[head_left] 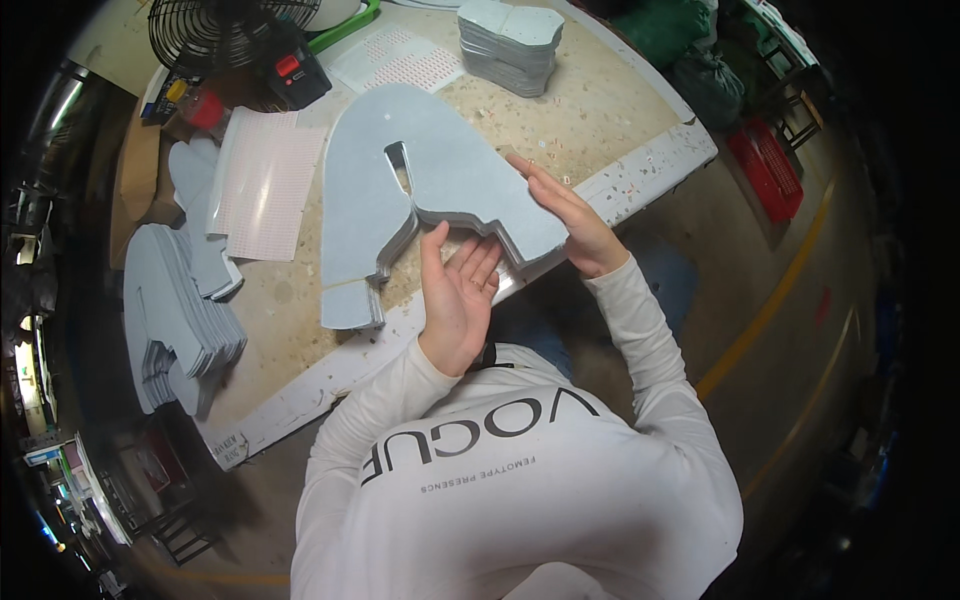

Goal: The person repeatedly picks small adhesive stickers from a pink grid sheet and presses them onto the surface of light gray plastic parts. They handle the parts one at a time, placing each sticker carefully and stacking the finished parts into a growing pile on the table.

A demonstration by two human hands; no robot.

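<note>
A: Why are both hands pressed against that stack of grey cut-outs (440, 180)?

B: It looks like squaring up. The left hand (458, 295) is open, palm up, fingers flat against the near edge of the stack where the two legs meet. The right hand (570, 225) lies along the right leg's outer edge, fingers straight, thumb under. Neither grip is closed on anything; both just push the layers flush, I'd say.

A: Where does the stack sit?

B: On the speckled surface (640, 170), its right leg reaching the front edge, close to the person's chest.

A: And which way does it point?

B: It's a horseshoe shape. The rounded top points away, toward the fan (225, 30); the two legs open back toward the person. Its long axis runs from far to near, slightly slanted left. More grey stacks lie to the left (180, 320) and at the far side (510, 45).
</note>
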